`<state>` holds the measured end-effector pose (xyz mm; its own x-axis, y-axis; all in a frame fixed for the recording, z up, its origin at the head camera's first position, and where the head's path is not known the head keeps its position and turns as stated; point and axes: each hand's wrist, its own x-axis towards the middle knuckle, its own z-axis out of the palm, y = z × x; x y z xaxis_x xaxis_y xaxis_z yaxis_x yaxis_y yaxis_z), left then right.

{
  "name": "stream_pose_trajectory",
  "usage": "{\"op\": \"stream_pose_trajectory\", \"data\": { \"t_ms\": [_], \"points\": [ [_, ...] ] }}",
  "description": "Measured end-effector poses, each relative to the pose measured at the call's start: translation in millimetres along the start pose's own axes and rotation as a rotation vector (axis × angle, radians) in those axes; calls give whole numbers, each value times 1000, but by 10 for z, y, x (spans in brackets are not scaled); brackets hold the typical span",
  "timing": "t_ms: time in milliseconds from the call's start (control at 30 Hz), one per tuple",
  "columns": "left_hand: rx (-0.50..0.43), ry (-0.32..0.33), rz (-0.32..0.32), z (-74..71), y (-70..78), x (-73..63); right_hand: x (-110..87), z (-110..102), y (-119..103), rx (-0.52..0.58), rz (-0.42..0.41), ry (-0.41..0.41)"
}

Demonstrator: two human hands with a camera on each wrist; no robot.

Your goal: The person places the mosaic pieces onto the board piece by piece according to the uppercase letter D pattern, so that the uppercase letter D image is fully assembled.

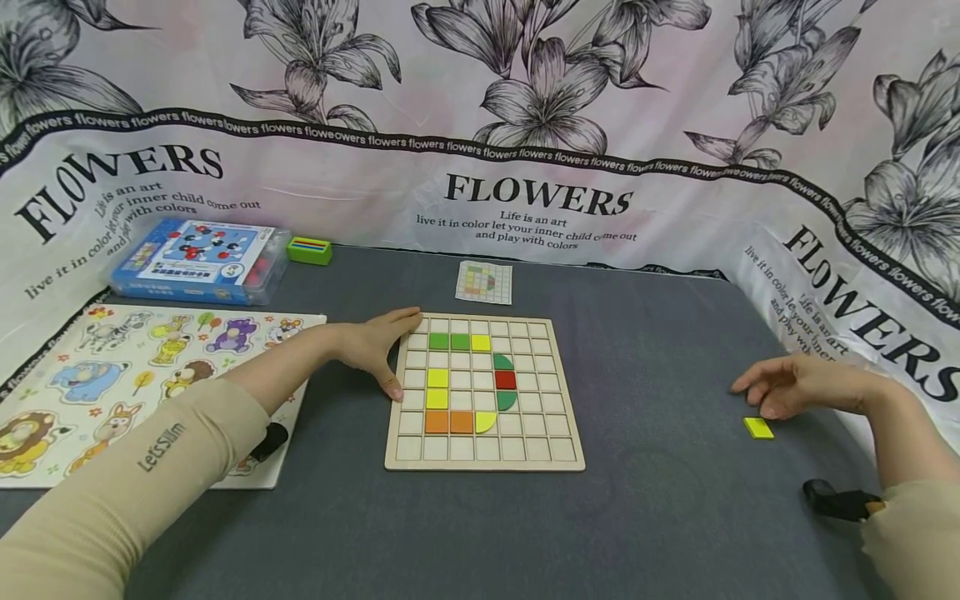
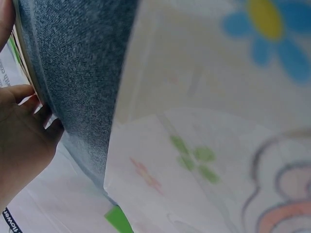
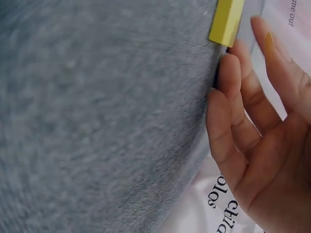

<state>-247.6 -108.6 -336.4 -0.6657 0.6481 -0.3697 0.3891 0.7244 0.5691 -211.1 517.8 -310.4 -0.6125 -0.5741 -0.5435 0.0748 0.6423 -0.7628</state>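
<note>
A square wooden grid board (image 1: 558, 471) lies mid-table. Its cells hold green, yellow, orange and red squares and several rounded green and yellow pieces. My left hand (image 1: 372, 346) rests at the board's upper left edge, thumb and fingers spread along the rim; the left wrist view shows the hand (image 2: 26, 141) against that edge. On the right, my right hand (image 1: 810, 387) hovers low with loosely bent fingers and nothing between them. Just below it lies a yellow square tile (image 1: 758, 428). In the right wrist view the tile (image 3: 227, 22) sits beside the fingertips (image 3: 229, 68).
Behind the board lies a small printed pattern card (image 1: 483, 282). A cartoon animal board (image 1: 172, 358) is under my left forearm. At the back left stand a blue plastic box (image 1: 198, 260) and a small green box (image 1: 309, 251). A flower-printed cloth (image 1: 540, 204) borders the table.
</note>
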Motion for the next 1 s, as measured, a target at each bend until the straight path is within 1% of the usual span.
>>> {"op": "stream_pose_trajectory", "data": {
  "t_ms": [100, 167, 233, 367, 467, 567, 767, 800, 933, 1000],
  "points": [
    [0, 1, -1, 1, -5, -3, 27, 16, 26, 33, -78, -55],
    [-1, 2, 0, 1, -6, -3, 49, 17, 30, 63, -106, -99],
    [1, 4, 4, 2, -12, 2, 63, 10, 30, 81, -114, -131],
    [2, 3, 4, 7, -26, 14, 77, 4, 38, 61, -114, -158],
    [-1, 1, -2, 5, -24, 11, 71, 24, 49, 18, -116, -144],
    [-1, 2, -3, 4, -12, 6, 55, 51, 72, -28, -128, -109],
    [8, 6, 15, 0, 3, -4, 53, 95, 103, -87, -211, -71],
    [7, 4, 14, -2, 3, -6, 58, 100, 105, -103, -227, -69],
    [4, -4, 6, -3, -12, 5, 82, 107, 98, -153, -248, -61],
    [5, -4, 5, -2, -16, 7, 97, 107, 94, -151, -249, -69]
  ]
}}
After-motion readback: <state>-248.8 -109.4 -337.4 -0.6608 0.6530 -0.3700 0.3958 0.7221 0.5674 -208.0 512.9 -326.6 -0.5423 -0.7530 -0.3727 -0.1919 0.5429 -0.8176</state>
